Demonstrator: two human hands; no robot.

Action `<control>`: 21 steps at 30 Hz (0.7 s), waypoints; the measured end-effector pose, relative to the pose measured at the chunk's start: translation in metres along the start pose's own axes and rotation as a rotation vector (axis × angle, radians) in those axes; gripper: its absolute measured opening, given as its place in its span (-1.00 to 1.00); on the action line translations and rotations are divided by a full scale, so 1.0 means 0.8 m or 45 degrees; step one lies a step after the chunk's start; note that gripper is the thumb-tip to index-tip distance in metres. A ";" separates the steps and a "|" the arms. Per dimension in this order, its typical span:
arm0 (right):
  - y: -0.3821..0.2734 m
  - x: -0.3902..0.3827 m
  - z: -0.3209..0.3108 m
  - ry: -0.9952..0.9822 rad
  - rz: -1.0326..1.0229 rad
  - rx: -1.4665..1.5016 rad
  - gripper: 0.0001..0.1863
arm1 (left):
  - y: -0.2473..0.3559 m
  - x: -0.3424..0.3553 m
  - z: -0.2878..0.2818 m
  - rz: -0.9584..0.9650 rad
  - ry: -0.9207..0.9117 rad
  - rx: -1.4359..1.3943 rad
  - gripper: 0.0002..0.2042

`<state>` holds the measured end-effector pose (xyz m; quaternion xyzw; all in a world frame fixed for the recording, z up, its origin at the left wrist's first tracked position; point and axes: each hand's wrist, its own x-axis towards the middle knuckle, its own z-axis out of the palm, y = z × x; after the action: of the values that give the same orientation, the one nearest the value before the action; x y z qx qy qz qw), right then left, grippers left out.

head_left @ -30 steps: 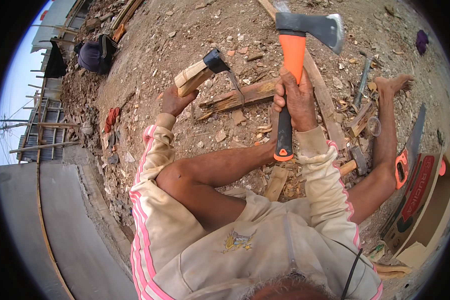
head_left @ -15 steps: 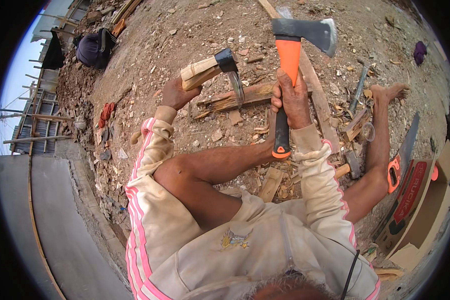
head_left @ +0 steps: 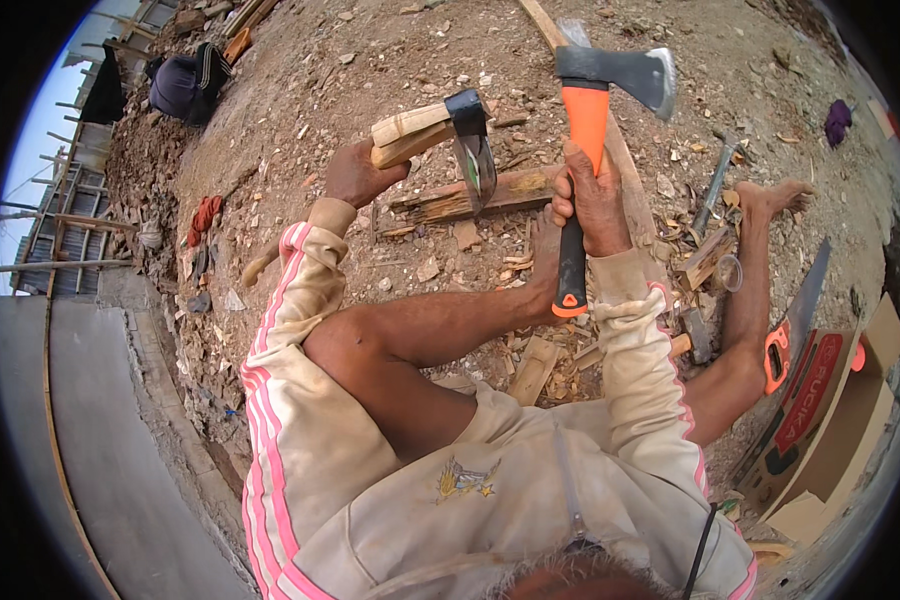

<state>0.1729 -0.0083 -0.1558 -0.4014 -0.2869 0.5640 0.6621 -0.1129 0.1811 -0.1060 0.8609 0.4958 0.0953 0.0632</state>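
Note:
My left hand (head_left: 360,173) is closed around an adze (head_left: 410,138), whose split-looking wooden head carries a black metal collar and a blade hanging downward. The rounded end of its handle shows beyond my left forearm. In my right hand (head_left: 596,200) is a hatchet (head_left: 586,115) with an orange and black handle, held upright with its dark head at the top and the bright edge facing right. Below and between the two tools, a rough wooden beam (head_left: 515,192) lies on the ground by my foot.
Wood chips and a short block (head_left: 537,370) lie between my legs. To the right are a hammer (head_left: 713,185), a clear cup (head_left: 728,272), a handsaw (head_left: 778,355) and an open cardboard box (head_left: 820,440). A plank (head_left: 630,170) lies behind the hatchet. Concrete (head_left: 110,400) borders the left.
Both tools sit slightly farther right and a little lower in view. The adze blade has turned to show more of its face. Both grips stay the same.

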 end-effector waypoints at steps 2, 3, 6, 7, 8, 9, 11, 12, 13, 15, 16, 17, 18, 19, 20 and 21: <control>0.010 0.000 0.011 -0.162 0.190 -0.260 -0.66 | -0.015 -0.002 -0.014 0.071 0.037 -0.063 -0.49; 0.002 -0.001 0.012 -0.186 0.199 -0.289 -0.67 | -0.017 -0.004 -0.012 0.052 0.038 -0.037 -0.48; -0.023 -0.013 0.015 -0.100 0.164 -0.249 -0.65 | -0.008 -0.002 -0.005 -0.002 0.013 -0.005 -0.45; -0.028 -0.020 0.014 -0.045 0.143 -0.213 -0.64 | -0.008 -0.005 -0.006 -0.008 -0.007 0.015 -0.45; -0.033 -0.029 0.009 0.047 0.090 -0.125 -0.64 | -0.007 -0.004 -0.006 -0.013 -0.016 0.035 -0.44; -0.040 -0.027 0.001 0.134 -0.040 0.037 -0.64 | -0.007 -0.004 -0.007 -0.018 -0.027 0.054 -0.44; -0.052 -0.019 -0.013 0.313 -0.296 0.368 -0.64 | -0.006 0.002 -0.009 -0.014 -0.027 0.064 -0.45; -0.059 -0.012 -0.016 0.343 -0.387 0.477 -0.65 | 0.001 0.004 -0.013 -0.011 -0.051 0.055 -0.45; -0.048 -0.016 -0.009 0.297 -0.226 0.294 -0.66 | 0.007 0.005 -0.013 -0.007 -0.075 0.047 -0.45; -0.012 -0.021 0.013 0.204 0.075 -0.047 -0.67 | 0.006 0.004 -0.016 0.024 -0.021 0.065 -0.46; -0.008 -0.023 0.010 0.095 0.124 -0.128 -0.68 | 0.001 0.002 -0.020 0.036 -0.005 0.021 -0.47; -0.006 -0.019 0.013 -0.025 0.172 -0.202 -0.69 | -0.004 0.000 -0.025 0.041 0.015 -0.013 -0.47; -0.006 -0.016 0.014 -0.146 0.218 -0.277 -0.70 | 0.002 -0.002 -0.020 0.028 -0.005 0.059 -0.49; -0.008 -0.014 0.015 -0.115 0.152 -0.251 -0.70 | -0.005 0.000 -0.012 0.024 0.033 0.113 -0.50; -0.009 -0.015 0.009 -0.071 0.102 -0.237 -0.71 | 0.010 0.003 -0.019 0.009 -0.002 0.083 -0.51; -0.011 -0.020 0.008 -0.030 0.052 -0.223 -0.72 | 0.023 0.005 -0.029 -0.009 -0.038 0.054 -0.51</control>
<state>0.1690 -0.0227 -0.1437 -0.4570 -0.3344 0.5549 0.6094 -0.1005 0.1755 -0.0794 0.8616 0.4997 0.0717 0.0524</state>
